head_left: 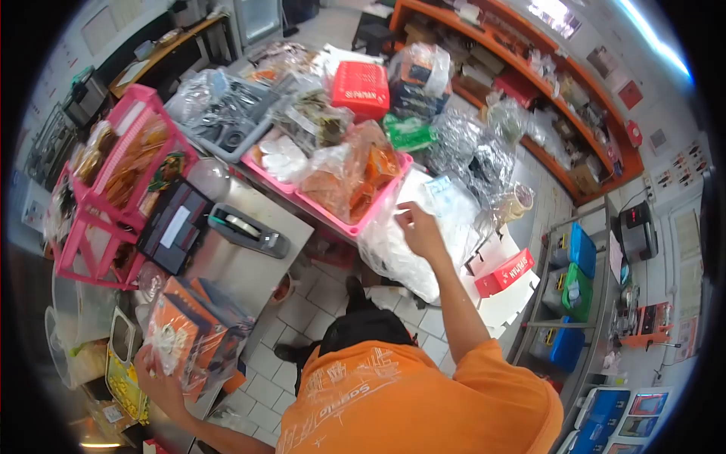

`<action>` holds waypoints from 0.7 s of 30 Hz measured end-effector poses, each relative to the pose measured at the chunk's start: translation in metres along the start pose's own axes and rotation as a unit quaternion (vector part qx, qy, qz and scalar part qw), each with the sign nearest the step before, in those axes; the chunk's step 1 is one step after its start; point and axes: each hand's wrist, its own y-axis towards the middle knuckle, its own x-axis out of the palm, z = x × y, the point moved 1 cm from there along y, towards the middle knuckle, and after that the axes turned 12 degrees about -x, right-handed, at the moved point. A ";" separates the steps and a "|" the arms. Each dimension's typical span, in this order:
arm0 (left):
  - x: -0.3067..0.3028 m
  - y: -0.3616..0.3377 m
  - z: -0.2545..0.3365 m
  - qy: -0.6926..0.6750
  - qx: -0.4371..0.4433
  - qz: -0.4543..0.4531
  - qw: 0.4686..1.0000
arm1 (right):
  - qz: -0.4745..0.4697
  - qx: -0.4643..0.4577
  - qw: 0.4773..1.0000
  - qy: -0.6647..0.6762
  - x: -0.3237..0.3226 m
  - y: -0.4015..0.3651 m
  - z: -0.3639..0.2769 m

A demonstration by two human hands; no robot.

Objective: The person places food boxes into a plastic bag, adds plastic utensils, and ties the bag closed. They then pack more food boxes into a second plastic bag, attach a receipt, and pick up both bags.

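Slippage looks like the main risk: the wrapped bundle of orange and dark blue packs has a glossy, loose film around it, and a hold on film alone could let the packs slide inside or tear the wrap. It sits at the near end of the metal table, close to the side edge, so a careless push toward the body could tip it over onto the tiled floor. Crowding is another cause of trouble, since a wide swing of the bundle could catch the tape dispenser or the dark tablet farther along. On the other side, the white bag slumps beside the pink basket; its thin plastic could snag or be dragged, and the bent arm might brush the red-and-white carton to its right. As for the grip, the left hand is against the lower left side of the bundle, which lies just beyond the fingers, toward the table's middle (whether they are closed on it or merely propping it, I cannot tell). The right hand is over the white bag, well apart from the bundle, fingers loosely bent with no item visible in them; blur hides whether they pinch the plastic.
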 end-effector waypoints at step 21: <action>0.410 -0.151 0.327 -0.428 0.179 -0.373 0.803 | 0.057 0.015 0.998 -0.018 0.028 -0.083 0.088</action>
